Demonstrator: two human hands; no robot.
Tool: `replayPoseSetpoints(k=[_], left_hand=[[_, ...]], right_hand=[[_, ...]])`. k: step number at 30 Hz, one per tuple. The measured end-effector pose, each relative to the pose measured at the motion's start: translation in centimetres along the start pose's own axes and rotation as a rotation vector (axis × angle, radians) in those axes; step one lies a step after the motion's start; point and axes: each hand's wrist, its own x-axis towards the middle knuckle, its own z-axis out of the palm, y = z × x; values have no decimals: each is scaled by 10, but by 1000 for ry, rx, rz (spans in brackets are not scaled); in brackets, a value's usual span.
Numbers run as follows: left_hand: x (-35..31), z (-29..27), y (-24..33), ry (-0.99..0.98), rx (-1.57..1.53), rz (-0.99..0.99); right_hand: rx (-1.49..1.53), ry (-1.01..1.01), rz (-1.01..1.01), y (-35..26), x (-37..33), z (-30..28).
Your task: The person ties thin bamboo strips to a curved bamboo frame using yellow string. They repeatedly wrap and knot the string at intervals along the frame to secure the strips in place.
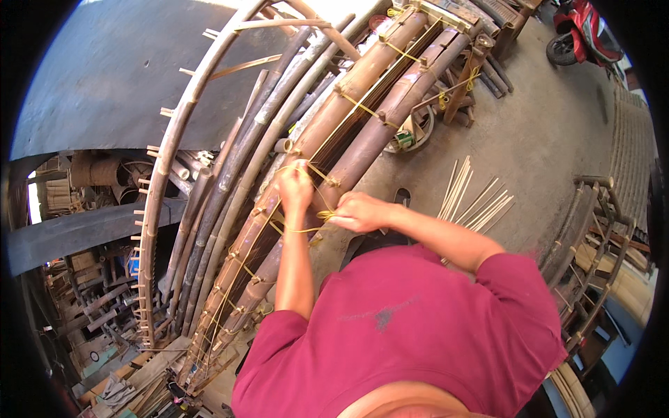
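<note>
Two thick brown bamboo poles [359, 155] run side by side from lower left to upper right, with thin dark strips [346, 134] packed between them. Yellow cord [357, 103] crosses from pole to pole at intervals, looped round short pegs. Over the far pole, my left hand [295, 189] is closed, pinching the yellow cord. Nearer my body, beside the near pole, my right hand [357, 212] grips a small bundle of the same cord [325, 215]. A length of cord hangs between the two hands. My fingertips are partly hidden.
Several long bamboo poles [240, 164] and a curved, pegged bamboo piece [164, 164] lie beyond the frame. Pale thin sticks [477, 198] rest on the concrete floor at right. A round container [414, 132] stands beside the near pole. A red motorbike [585, 35] is at upper right.
</note>
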Motion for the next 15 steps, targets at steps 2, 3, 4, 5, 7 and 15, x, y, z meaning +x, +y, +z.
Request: replayPoseSetpoints(k=[2, 3, 4, 5, 7, 15], left_hand=[[20, -15, 17, 35, -188, 6], [38, -23, 53, 63, -244, 0], [57, -27, 56, 134, -236, -38], [81, -25, 45, 196, -106, -1], [112, -14, -4, 322, 293, 106], [128, -107, -85, 130, -238, -354]], right_hand=[[220, -39, 232, -23, 10, -11], [215, 71, 192, -18, 5, -9], [204, 170, 151, -14, -2, -3], [184, 261, 101, -13, -7, 0], [329, 253, 248, -22, -17, -1], [1433, 1173, 499, -7, -55, 50]])
